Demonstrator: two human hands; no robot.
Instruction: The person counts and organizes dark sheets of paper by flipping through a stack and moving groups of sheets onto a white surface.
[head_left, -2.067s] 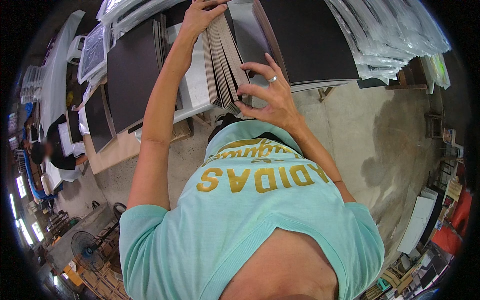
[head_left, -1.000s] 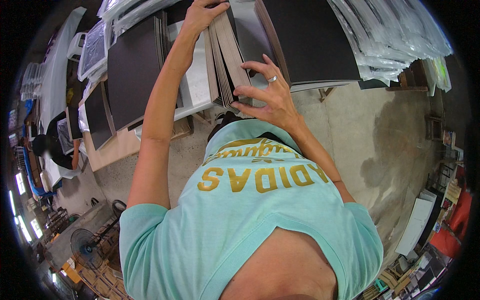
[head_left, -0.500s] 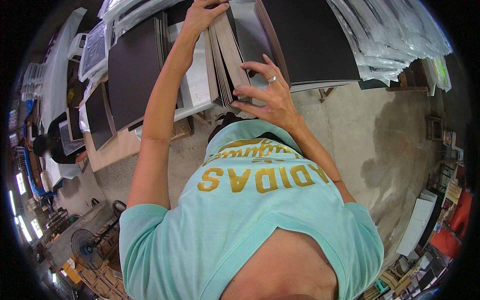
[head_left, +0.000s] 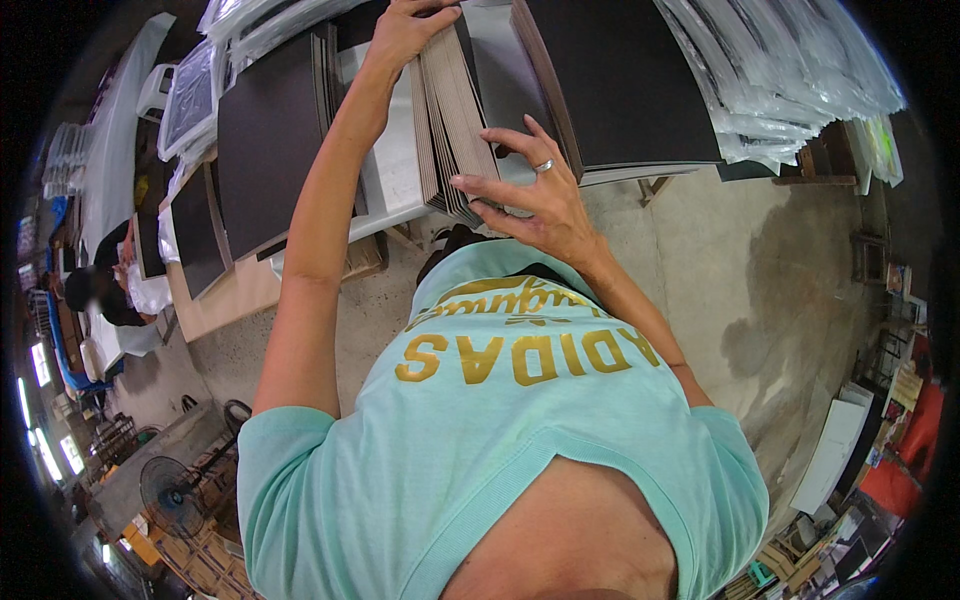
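Note:
A bundle of thin boards (head_left: 450, 125) with grey-brown edges and a dark face stands on edge on a pale tabletop (head_left: 392, 185). At its far end my left hand (head_left: 405, 35) is closed over the top of the bundle, its fingertips partly cut off by the frame's upper rim. My right hand (head_left: 545, 195), wearing a ring, curls round the near end. Its fingertips press on the board edges there, the lower ones close to the bottom corner. To the right lies a thick stack of black boards (head_left: 630, 80).
More black boards (head_left: 270, 125) lean at the left, beside a light wooden board (head_left: 225, 300). Plastic-wrapped goods (head_left: 790, 70) pile up at the far right. A co-worker (head_left: 105, 285) works at the far left. A fan (head_left: 172, 488) stands behind on the lower left.
The gap within the bundle has narrowed, its boards now closer together. My right fingers have shifted slightly left across the edges; my left hand stays put. The co-worker's arms have moved.

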